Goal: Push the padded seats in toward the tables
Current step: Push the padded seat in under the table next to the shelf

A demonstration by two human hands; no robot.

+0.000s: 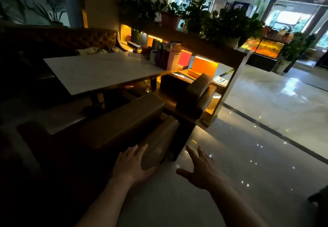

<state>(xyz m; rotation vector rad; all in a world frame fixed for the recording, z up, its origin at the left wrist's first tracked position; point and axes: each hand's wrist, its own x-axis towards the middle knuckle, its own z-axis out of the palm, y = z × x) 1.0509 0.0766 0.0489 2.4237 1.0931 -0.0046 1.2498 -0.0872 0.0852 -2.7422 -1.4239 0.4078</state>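
Left hand (132,164): spread, empty, at near seat (124,125) back.
Right hand (202,170): spread, empty, over floor (248,146).
Risk: off-centre push may skew seat against tabletop (99,72).

Both bare forearms reach forward, left hand (132,165) and right hand (201,170) side by side, palms down, fingers spread wide, gripping nothing.
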